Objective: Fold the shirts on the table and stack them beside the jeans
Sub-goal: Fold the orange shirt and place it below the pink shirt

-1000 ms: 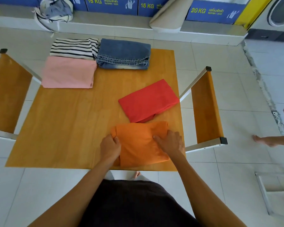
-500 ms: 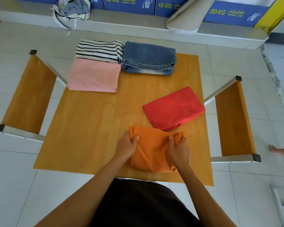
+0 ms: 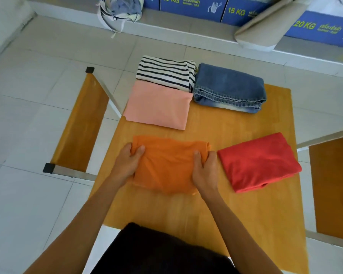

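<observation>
Altogether four folded shirts and one pair of folded jeans point(image 3: 229, 89) show on the wooden desk point(image 3: 226, 204). At the far edge a black-and-white striped shirt point(image 3: 164, 72) lies just left of the jeans, touching them, and a pink shirt point(image 3: 158, 104) lies in front of the striped one, its right corner meeting the denim. A red shirt point(image 3: 257, 161) sits by the desk's right edge, apart from the jeans. The orange shirt point(image 3: 166, 161) is in the middle of the desk, just left of the red one, and both hands are on it: the left hand point(image 3: 127, 163) is closed on its left edge with the thumb on top and the fingers curled under the cloth, and the right hand point(image 3: 205, 171) clamps its right edge the same way, so the shirt spans between them. Two wooden benches, one point(image 3: 79, 123) to the left and one point(image 3: 333, 184) to the right, flank the desk. Along the back, blue panels point(image 3: 192, 4) carry yellow lettering: two read "15 KG" and one reads "20 KG", with smaller script beside them that is too small to read. A bundle of grey and white cloth point(image 3: 120, 8) rests on the ledge.
</observation>
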Available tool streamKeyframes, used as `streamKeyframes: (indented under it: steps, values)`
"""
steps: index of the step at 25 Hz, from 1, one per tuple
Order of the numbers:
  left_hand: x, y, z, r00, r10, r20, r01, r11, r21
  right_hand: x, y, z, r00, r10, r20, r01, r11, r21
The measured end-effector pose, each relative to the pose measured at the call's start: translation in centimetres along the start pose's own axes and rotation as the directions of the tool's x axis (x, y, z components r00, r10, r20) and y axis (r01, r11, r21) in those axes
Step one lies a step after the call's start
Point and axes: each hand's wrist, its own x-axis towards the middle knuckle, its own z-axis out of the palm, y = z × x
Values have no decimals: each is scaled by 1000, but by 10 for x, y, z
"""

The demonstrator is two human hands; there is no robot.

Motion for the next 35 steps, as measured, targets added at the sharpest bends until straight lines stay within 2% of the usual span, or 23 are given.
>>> streamKeyframes:
  steps: [4, 8, 11, 20, 25, 27, 29, 30, 32, 33, 35]
  values:
    - [45, 9, -45, 994, 33, -100, -37, 999, -32, 29, -37, 45, 999, -16, 28, 16, 1000, 6]
    - [79, -2, -49, 995, -28, -99, 38, 995, 92, 50, -28, 76, 991, 130, 29, -128, 989, -68]
    - [92, -9, -44, 991, -63, -119, 87, 975, 203, 53, -20, 80, 987, 159, 8, -157, 982, -103]
    - [107, -15, -48, 976, 2, -219, 49, 972, 229, 52, -18, 83, 987, 158, 16, -154, 978, -141]
    - [111, -14, -49, 978, 9, -209, 53, 956, 287, 54, -18, 85, 985, 173, 23, -167, 974, -155]
    - [104, -11, -42, 957, 78, -279, 38, 921, 389, 56, -19, 86, 985, 170, 19, -165, 972, -165]
    - [92, -8, -28, 904, 253, -344, -40, 853, 521, 57, -18, 87, 986, 165, 9, -161, 972, -173]
    - [85, -6, -20, 884, 344, -316, -111, 812, 573, 57, -18, 87, 986, 165, 2, -162, 971, -176]
    - [72, -12, 0, 878, 460, -133, -259, 691, 675, 56, -18, 88, 987, 160, -11, -160, 971, -177]
    - [67, -19, 8, 884, 467, -38, -309, 642, 702, 56, -18, 89, 988, 157, -15, -157, 972, -177]
    - [66, -37, 16, 892, 448, 64, -346, 583, 735, 55, -17, 88, 988, 151, -17, -151, 973, -177]
